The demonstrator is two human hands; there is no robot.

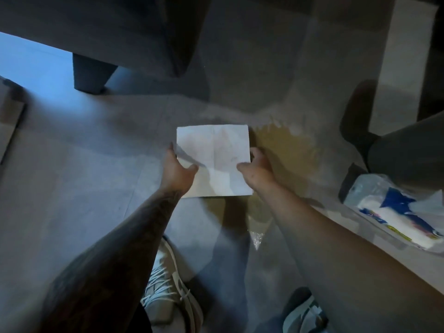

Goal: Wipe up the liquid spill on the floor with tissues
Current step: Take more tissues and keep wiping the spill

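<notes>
In front of me, at the top, stands a dark grey sofa (108, 25). I see one of its legs (92, 73), short and narrower at the bottom. At the left edge lies a flat brownish board (9, 126), only partly in view. At the top right stands a pale upright panel (396, 56). Below it is a dark grey rounded thing (408, 159); I cannot tell what it is. A light beige ledge (360, 248) runs diagonally on my right. Below I see my left shoe (168, 284), grey and white with white laces, and part of my right shoe (305, 313).
</notes>
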